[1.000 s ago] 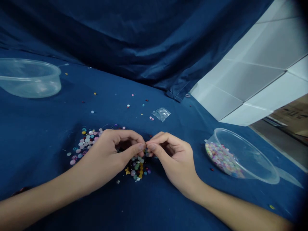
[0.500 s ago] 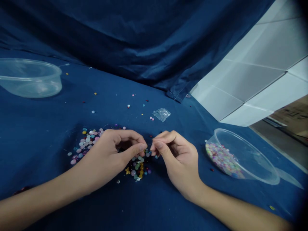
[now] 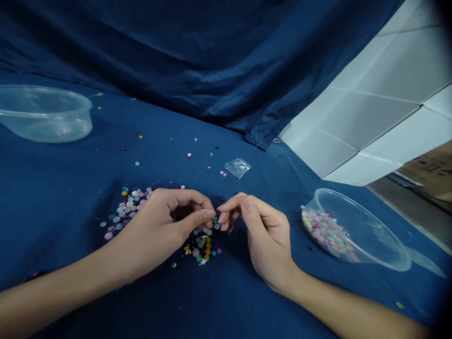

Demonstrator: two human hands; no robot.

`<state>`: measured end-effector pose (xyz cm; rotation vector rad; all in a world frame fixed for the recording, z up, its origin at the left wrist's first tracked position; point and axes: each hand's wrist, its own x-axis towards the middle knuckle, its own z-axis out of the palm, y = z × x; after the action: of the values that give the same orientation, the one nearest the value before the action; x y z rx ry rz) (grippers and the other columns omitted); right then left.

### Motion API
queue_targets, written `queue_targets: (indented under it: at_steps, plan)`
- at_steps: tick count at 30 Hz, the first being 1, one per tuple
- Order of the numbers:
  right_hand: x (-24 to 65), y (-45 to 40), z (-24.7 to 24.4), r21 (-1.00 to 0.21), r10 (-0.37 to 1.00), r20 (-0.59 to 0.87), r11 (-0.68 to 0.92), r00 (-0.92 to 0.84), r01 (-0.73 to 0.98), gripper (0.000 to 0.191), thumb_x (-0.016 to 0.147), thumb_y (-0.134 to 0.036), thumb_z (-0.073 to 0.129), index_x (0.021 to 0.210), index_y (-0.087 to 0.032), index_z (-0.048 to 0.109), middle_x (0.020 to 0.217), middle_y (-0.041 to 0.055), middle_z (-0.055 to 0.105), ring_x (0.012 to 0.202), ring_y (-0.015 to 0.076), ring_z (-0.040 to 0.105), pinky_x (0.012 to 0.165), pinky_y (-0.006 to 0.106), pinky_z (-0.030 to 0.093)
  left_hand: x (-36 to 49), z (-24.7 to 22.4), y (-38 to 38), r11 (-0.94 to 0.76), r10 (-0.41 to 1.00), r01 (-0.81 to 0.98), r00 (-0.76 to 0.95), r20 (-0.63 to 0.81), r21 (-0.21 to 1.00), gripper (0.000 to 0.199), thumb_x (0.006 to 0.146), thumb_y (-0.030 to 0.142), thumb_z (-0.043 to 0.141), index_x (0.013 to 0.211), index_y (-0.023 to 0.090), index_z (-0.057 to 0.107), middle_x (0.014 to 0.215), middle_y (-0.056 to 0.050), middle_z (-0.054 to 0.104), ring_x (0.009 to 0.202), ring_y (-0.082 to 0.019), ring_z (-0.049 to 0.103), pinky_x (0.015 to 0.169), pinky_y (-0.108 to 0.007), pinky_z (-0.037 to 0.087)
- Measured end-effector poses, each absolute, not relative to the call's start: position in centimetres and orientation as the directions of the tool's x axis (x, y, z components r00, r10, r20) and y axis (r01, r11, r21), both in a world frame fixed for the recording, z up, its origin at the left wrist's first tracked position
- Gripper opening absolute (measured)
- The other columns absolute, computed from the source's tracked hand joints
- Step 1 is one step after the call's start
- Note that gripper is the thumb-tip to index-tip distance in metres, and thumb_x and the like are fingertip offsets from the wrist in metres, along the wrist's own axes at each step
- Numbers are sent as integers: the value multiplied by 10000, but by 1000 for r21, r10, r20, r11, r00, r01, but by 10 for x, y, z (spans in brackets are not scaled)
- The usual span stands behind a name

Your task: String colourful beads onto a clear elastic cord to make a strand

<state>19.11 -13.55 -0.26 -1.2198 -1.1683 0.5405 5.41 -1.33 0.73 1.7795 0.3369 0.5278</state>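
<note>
My left hand (image 3: 176,219) is closed, with thumb and forefinger pinched at the top end of a beaded strand (image 3: 208,245). Yellow, green and pale round beads show in the strand below the fingertips; its upper part is partly hidden by the hand. A yellow butterfly-shaped bead (image 3: 187,249) and a silvery star-shaped bead (image 3: 202,262) show by its lower end. My right hand (image 3: 261,230) is just to the right, its thumb raised apart from the forefinger. Its fingertips come close to the left ones, and I see nothing held in them.
Loose pastel beads (image 3: 129,207) lie in a pile beyond my left wrist. A clear tub holding many beads (image 3: 328,235) tilts at the right; another clear tub (image 3: 45,115) stands far left. A small plastic bag (image 3: 238,167) lies on the blue cloth (image 3: 88,174). White tiles (image 3: 381,103) rise at right.
My right thumb has lifted away from the forefinger, so the right-hand pinch has opened. My left hand keeps its pinch in nearly the same place.
</note>
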Motion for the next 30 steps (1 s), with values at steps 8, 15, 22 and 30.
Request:
queue_targets:
  at_steps: [8,15,22,30]
  plan:
    - [191,-135,-2,-919,862,366,275,351,281,299,1030,-305,494,882,-228,743,720,-16,639,680,94,586,653,227,479,53,4,-13,-214,486,-68,858,167,974,124,907,284,654,816,249,731,767,79,708,706,-53,639,645,-80,461]
    - [190,-134,-1,-914,890,349,254,293,316,269,998,-300,544,857,-202,751,694,-15,637,662,96,595,649,227,489,52,3,-14,-219,486,-86,854,185,972,90,907,248,654,857,236,728,805,58,716,744,-72,681,676,-97,501]
    - [188,-134,-1,-908,890,344,235,299,346,281,994,-305,536,833,-186,733,704,-1,641,664,117,601,642,259,498,51,6,-16,-220,495,-69,852,172,973,123,913,207,626,827,208,714,776,51,702,716,-68,665,655,-98,495]
    - [189,-135,0,-870,855,426,297,297,393,189,958,-202,596,924,-236,779,803,10,675,714,125,622,661,280,513,52,6,-15,-208,494,-55,856,153,977,120,911,244,647,808,216,701,743,68,677,692,-61,627,626,-92,456]
